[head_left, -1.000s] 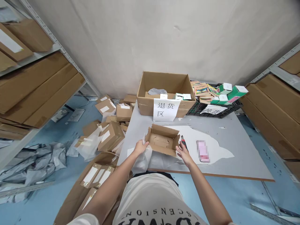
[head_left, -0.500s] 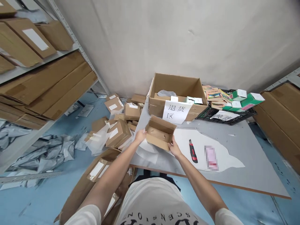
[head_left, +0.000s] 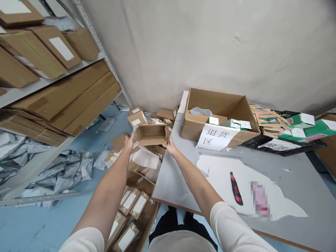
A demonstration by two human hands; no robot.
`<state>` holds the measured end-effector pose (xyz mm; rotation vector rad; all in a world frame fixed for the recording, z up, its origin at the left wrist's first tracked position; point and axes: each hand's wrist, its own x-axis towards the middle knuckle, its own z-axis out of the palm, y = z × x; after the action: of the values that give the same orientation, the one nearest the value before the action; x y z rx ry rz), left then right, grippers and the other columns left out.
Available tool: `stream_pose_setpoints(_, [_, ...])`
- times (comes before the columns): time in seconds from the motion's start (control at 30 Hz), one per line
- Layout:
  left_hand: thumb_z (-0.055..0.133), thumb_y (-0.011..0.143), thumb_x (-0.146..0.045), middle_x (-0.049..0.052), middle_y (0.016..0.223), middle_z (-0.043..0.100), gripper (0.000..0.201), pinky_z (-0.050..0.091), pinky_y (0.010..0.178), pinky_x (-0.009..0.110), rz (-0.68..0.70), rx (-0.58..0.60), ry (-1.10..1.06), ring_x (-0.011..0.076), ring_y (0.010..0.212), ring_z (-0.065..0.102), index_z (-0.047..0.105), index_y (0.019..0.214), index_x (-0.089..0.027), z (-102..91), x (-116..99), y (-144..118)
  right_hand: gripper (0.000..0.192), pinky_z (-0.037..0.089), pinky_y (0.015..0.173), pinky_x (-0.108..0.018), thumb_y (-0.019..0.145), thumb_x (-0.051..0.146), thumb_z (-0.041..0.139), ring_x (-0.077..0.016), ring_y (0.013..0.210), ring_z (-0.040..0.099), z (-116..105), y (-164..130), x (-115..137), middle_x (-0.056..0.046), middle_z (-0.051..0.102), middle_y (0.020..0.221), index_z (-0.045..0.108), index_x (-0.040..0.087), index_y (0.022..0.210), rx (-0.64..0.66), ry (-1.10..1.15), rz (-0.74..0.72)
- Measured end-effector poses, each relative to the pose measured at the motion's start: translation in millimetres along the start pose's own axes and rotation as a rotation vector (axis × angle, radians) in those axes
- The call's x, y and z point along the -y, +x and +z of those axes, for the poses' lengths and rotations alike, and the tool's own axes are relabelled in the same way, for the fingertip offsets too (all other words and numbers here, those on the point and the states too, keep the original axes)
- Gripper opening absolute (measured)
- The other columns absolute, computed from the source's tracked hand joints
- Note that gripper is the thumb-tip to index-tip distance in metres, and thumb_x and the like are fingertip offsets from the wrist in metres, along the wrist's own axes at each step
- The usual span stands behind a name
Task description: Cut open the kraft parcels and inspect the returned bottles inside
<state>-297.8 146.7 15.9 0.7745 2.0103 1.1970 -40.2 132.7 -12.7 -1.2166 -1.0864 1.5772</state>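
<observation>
A: Where is the small open carton (head_left: 151,135) now?

B: Just left of centre in the frame, past the left edge of the surface (head_left: 294,182) and above the heap of cartons (head_left: 136,120) on the floor. My left hand (head_left: 128,142) has its grip clamped on the near left end, my right hand (head_left: 171,147) on the right end.

A: How far along do you judge it?

B: The carton looks opened and empty, so unpacking seems done; it isn't set down yet. The red utility knife (head_left: 236,188) lies on the white sheet (head_left: 225,171) at lower right, below the big labelled box (head_left: 217,115).
</observation>
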Motion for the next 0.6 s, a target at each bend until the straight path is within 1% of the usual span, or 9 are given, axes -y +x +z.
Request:
stream_pose_setpoints(0.07, [0.060,0.078,-0.057,0.018,0.140,0.046,0.069,0.029,0.110,0.045,-0.010,0.040,0.045,0.0310,0.136,0.033,0.048,0.130,-0.013,-5.1,11.6,-5.0,0.107,0.023,0.114,-0.037,0.067,0.032,0.072,-0.0208,0.140,0.028,-7.3,-2.0,-11.5,-0.008,0.029,0.153,0.007,0.020,0.151,-0.061,-0.104,0.072])
stream_pose_setpoints(0.17, [0.065,0.076,-0.050,0.016,0.118,0.064,0.054,0.041,0.100,0.045,-0.027,0.144,0.050,0.0323,0.123,0.050,0.060,0.115,-0.014,-12.7,30.6,-21.6,0.089,0.028,0.112,-0.037,0.069,0.028,0.068,-0.0220,0.139,0.031,-17.7,-11.1,-25.6,-0.010,0.032,0.151,0.026,0.019,0.147,-0.126,-0.277,0.185])
stream_pose_setpoints(0.27, [0.070,0.072,-0.042,0.014,0.096,0.071,0.041,0.048,0.091,0.041,-0.072,0.192,0.043,0.0294,0.106,0.063,0.065,0.101,-0.013,-19.7,54.9,-43.8,0.065,0.039,0.103,-0.038,0.072,0.024,0.063,-0.0243,0.127,0.048,-22.2,-22.8,-34.9,-0.015,0.051,0.136,0.047,0.014,0.134,-0.111,-0.354,0.245])
stream_pose_setpoints(0.33, [0.073,0.070,-0.036,0.013,0.085,0.072,0.035,0.051,0.085,0.039,-0.115,0.218,0.039,0.0282,0.096,0.067,0.066,0.094,-0.011,-25.5,75.2,-60.0,0.050,0.047,0.094,-0.041,0.074,0.021,0.060,-0.0255,0.107,0.063,-21.5,-30.8,-40.3,-0.015,0.065,0.117,0.057,0.012,0.123,-0.065,-0.379,0.276])
stream_pose_setpoints(0.37, [0.074,0.069,-0.033,0.012,0.081,0.072,0.033,0.052,0.084,0.039,-0.135,0.224,0.036,0.0280,0.093,0.068,0.067,0.092,-0.011,-29.3,86.0,-68.1,0.045,0.050,0.089,-0.042,0.074,0.021,0.058,-0.0252,0.097,0.067,-20.2,-34.5,-43.1,-0.014,0.069,0.108,0.060,0.012,0.118,-0.042,-0.395,0.287])
stream_pose_setpoints(0.4, [0.075,0.068,-0.030,0.012,0.080,0.072,0.030,0.052,0.085,0.039,-0.153,0.224,0.032,0.0277,0.091,0.068,0.067,0.090,-0.011,-33.9,96.7,-76.1,0.041,0.051,0.086,-0.042,0.074,0.020,0.058,-0.0246,0.091,0.068,-18.5,-38.0,-45.9,-0.012,0.071,0.102,0.062,0.013,0.114,-0.024,-0.412,0.290])
stream_pose_setpoints(0.47, [0.075,0.067,-0.025,0.013,0.081,0.072,0.027,0.051,0.087,0.040,-0.179,0.206,0.022,0.0274,0.091,0.068,0.068,0.088,-0.010,-45.8,115.9,-91.9,0.036,0.050,0.089,-0.041,0.074,0.020,0.058,-0.0236,0.092,0.068,-13.8,-44.1,-51.0,-0.010,0.072,0.099,0.065,0.015,0.109,-0.001,-0.449,0.266])
stream_pose_setpoints(0.53, [0.074,0.069,-0.025,0.015,0.086,0.072,0.025,0.050,0.091,0.041,-0.193,0.163,0.008,0.0279,0.093,0.068,0.068,0.089,-0.010,-61.2,129.9,-107.2,0.036,0.047,0.095,-0.039,0.075,0.022,0.058,-0.0230,0.101,0.065,-7.5,-48.9,-54.8,-0.010,0.071,0.105,0.065,0.017,0.110,0.017,-0.481,0.214])
stream_pose_setpoints(0.6, [0.071,0.073,-0.028,0.016,0.094,0.072,0.027,0.047,0.096,0.042,-0.188,0.091,-0.011,0.0287,0.099,0.066,0.068,0.093,-0.010,-79.0,137.9,-122.6,0.042,0.043,0.100,-0.038,0.077,0.027,0.057,-0.0225,0.112,0.060,0.0,-53.1,-57.0,-0.011,0.066,0.117,0.060,0.017,0.118,0.051,-0.500,0.158])
